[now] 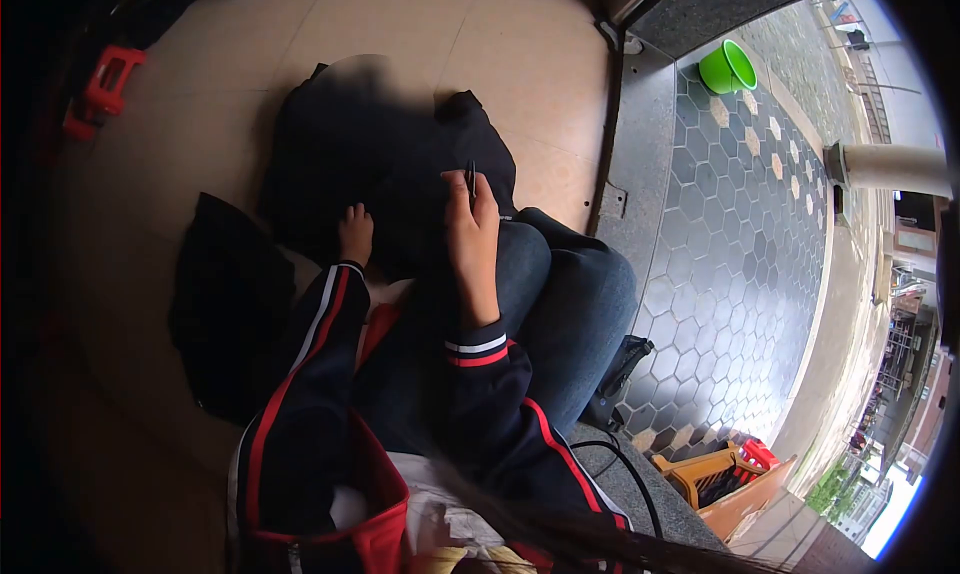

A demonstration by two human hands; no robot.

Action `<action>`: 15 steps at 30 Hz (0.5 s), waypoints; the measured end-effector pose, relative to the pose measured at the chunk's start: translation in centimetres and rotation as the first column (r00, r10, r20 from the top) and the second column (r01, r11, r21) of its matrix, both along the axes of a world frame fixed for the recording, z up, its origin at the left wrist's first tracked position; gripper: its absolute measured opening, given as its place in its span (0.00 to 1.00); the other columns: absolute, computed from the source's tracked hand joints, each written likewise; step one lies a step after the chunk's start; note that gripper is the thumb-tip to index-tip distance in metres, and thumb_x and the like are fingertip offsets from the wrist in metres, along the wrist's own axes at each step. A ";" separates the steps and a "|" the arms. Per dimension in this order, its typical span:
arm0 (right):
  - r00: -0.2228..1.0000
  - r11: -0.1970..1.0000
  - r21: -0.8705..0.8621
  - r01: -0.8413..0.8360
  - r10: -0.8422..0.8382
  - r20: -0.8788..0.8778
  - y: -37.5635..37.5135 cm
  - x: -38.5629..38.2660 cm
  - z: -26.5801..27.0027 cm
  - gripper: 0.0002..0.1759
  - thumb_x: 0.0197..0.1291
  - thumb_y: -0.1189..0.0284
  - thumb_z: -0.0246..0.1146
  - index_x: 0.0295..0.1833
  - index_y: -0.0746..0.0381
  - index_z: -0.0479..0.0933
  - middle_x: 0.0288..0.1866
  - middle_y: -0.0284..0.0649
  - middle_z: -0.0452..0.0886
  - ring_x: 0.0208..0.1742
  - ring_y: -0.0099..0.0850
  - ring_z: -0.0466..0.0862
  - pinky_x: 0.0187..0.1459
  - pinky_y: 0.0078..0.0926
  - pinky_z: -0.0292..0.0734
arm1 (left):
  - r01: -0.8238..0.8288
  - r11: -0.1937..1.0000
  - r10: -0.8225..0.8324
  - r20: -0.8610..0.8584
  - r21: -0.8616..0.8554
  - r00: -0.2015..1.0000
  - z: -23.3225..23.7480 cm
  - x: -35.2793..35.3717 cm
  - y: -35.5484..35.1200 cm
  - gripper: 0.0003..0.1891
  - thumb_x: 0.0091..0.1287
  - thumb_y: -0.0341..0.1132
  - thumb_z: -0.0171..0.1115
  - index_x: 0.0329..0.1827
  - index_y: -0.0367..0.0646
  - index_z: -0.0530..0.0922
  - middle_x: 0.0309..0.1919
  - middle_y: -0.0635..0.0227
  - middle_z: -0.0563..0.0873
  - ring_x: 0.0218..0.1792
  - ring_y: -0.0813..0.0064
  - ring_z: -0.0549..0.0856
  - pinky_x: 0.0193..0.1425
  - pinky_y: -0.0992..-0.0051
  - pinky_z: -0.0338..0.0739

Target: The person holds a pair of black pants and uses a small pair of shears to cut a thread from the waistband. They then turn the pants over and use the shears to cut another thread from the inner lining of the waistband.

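A large black cloth garment [370, 164] lies spread in front of my knees and over part of my lap. My left hand [356, 236] is on its near left part, fingers bent and closed on the cloth. Above the garment's right side, my right hand [474, 239] is closed around a slim, dark, pointed tool [472, 177]. The tool's tip sticks up between thumb and forefinger; its lower part is hidden in the palm. To the left of my left arm lies a second black cloth piece [225, 304].
A red plastic stool [108, 86] stands at the far left on the tiled floor [400, 24]. Right of me, a stone doorsill [640, 164] borders hexagon paving with a green bucket [727, 68]. A dark bag [615, 379] and a wooden chair-like piece [700, 472] are at the lower right.
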State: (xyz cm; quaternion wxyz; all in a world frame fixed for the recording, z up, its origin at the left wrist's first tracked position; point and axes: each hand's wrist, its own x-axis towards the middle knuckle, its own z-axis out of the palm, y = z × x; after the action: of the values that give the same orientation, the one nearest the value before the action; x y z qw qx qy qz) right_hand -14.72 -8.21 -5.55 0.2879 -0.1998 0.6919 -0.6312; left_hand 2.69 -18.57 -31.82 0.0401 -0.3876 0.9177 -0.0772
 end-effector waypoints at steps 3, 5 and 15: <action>1.000 0.999 -0.039 -0.014 0.015 0.012 -0.4 0.1 -0.8 0.16 0.69 0.62 0.47 0.42 0.62 0.74 0.18 0.24 0.61 0.18 0.13 0.61 0.19 0.13 0.54 | -0.089 0.991 0.076 0.122 0.102 0.990 -0.4 -0.5 -0.2 0.07 0.61 0.30 0.54 0.39 0.42 0.79 0.41 0.64 0.78 0.44 0.65 0.79 0.44 0.71 0.76; 0.999 0.999 -0.044 -0.016 0.018 0.046 -0.2 0.1 -0.6 0.16 0.69 0.62 0.47 0.42 0.62 0.74 0.18 0.24 0.61 0.18 0.13 0.60 0.18 0.13 0.54 | -0.108 0.985 0.089 0.142 0.132 0.986 -0.2 -0.6 -0.3 0.07 0.60 0.30 0.55 0.39 0.41 0.79 0.40 0.62 0.79 0.44 0.65 0.79 0.45 0.71 0.76; 0.985 0.995 -0.097 -0.032 0.048 0.163 -0.3 0.1 0.0 0.16 0.69 0.60 0.45 0.42 0.60 0.73 0.17 0.24 0.61 0.16 0.12 0.59 0.16 0.12 0.53 | 0.064 0.637 0.108 -0.171 0.769 0.979 8.7 -0.3 -6.1 0.09 0.57 0.30 0.60 0.39 0.37 0.76 0.34 0.59 0.83 0.38 0.63 0.83 0.39 0.69 0.77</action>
State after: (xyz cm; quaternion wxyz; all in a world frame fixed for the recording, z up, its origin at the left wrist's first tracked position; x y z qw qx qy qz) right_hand -14.62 -8.46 -5.57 0.3470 -0.1740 0.6312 -0.6715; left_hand 2.39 -24.72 -23.08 0.1095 -0.3504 0.8571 0.3613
